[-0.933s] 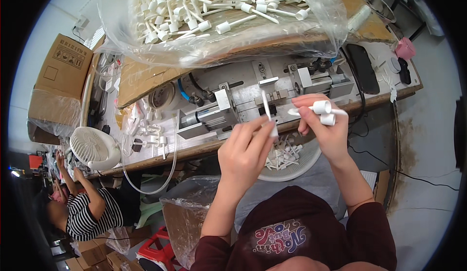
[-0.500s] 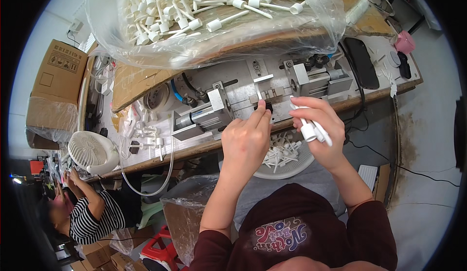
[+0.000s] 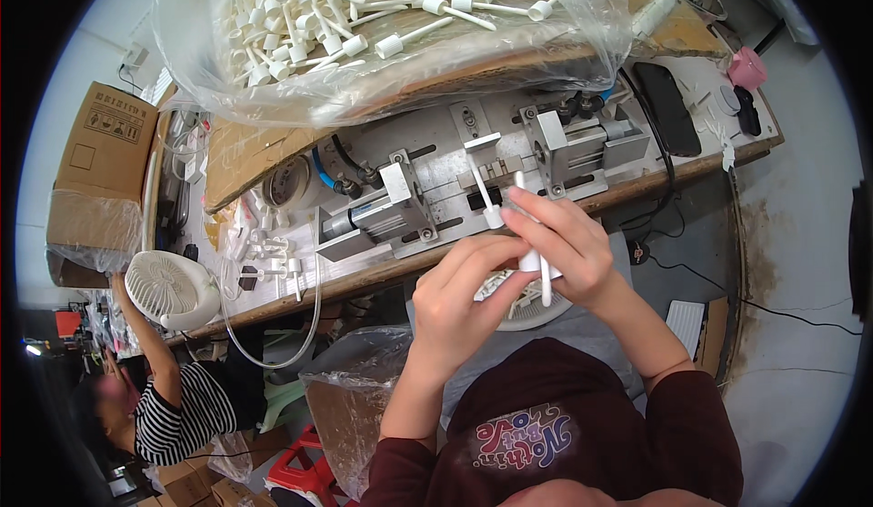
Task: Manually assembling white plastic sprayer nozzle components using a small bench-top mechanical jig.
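My right hand (image 3: 571,245) is closed around white plastic sticks with cup-shaped ends, and one long white stick (image 3: 546,281) pokes out below its fingers. Thumb and forefinger of my left hand (image 3: 464,293) meet at a white cup end (image 3: 529,260) by the right palm, pinching it. Just beyond both hands, another white cup-ended stick (image 3: 484,190) lies over the small metal fixture (image 3: 500,172). My right fingertips are next to its cup. A metal clamp cylinder block (image 3: 391,202) stands left of the fixture and a second block (image 3: 568,152) right of it.
A plastic-lined carton (image 3: 382,80) heaped with white cup-ended sticks stands behind the fixture. Below my hands is a white basket (image 3: 523,323) of similar pieces. A white fan (image 3: 173,289), a clear hose (image 3: 318,298) and a black phone (image 3: 668,107) are around. Another person works at far left.
My left hand has drawn back from the fixture to the pieces in my right hand. My right hand has moved left, nearer the fixture. The other person's arm has reached up.
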`<move>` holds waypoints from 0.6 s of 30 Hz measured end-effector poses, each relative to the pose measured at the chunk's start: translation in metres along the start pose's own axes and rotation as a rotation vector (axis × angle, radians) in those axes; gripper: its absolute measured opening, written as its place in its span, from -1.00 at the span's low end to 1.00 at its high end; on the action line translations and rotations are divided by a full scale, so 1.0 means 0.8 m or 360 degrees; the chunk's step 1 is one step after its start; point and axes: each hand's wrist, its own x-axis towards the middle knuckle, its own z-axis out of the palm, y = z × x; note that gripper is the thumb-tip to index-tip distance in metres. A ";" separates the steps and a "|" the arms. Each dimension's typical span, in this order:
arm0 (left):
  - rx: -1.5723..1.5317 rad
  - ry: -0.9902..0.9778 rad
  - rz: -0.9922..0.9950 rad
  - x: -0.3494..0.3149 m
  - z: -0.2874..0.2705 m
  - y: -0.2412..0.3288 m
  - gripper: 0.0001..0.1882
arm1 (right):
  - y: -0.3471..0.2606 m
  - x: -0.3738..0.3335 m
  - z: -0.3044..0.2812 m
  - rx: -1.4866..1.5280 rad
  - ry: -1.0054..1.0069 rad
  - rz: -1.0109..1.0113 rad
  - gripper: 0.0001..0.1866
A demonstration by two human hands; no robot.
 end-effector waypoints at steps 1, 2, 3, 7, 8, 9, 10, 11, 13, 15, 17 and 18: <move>-0.0001 0.0019 -0.0057 -0.001 -0.002 0.001 -0.62 | 0.002 0.002 -0.001 -0.0010 0.0031 0.0025 -0.53; 0.0125 0.0039 -0.0068 -0.002 -0.002 -0.003 -0.62 | 0.007 0.004 -0.003 -0.0020 0.0062 0.0051 -0.55; 0.0250 0.0057 -0.0077 -0.004 -0.001 -0.011 -0.63 | 0.009 0.006 -0.005 -0.0031 0.0094 0.0078 -0.56; 0.0713 0.0087 0.0087 0.000 0.008 -0.037 -0.66 | -0.006 0.011 -0.018 0.0835 0.0292 0.1095 -0.76; 0.0865 0.0068 0.0206 0.004 0.010 -0.043 -0.70 | -0.006 0.010 -0.017 0.0994 0.0308 0.1157 -0.83; 0.0910 0.0020 0.0219 0.003 0.011 -0.046 -0.71 | -0.006 0.009 -0.019 0.1121 0.0244 0.1261 -0.84; 0.0953 -0.0031 0.0234 0.003 0.012 -0.048 -0.71 | -0.006 0.008 -0.023 0.1246 0.0183 0.1366 -0.84; 0.0996 -0.0083 0.0250 0.003 0.013 -0.050 -0.71 | -0.005 0.008 -0.026 0.1371 0.0120 0.1470 -0.84; 0.1020 -0.0068 0.0196 0.011 0.013 -0.051 -0.72 | -0.007 0.011 -0.027 0.1418 0.0131 0.1525 -0.90; 0.1018 -0.0071 0.0157 0.015 0.011 -0.050 -0.72 | -0.008 0.011 -0.029 0.1563 0.0175 0.1596 -0.90; 0.0980 -0.0091 0.0141 0.017 0.011 -0.049 -0.72 | -0.005 0.012 -0.034 0.1688 0.0061 0.1666 -0.89; 0.0982 -0.0101 0.0142 0.017 0.010 -0.050 -0.72 | -0.004 0.012 -0.035 0.1751 0.0004 0.1700 -0.88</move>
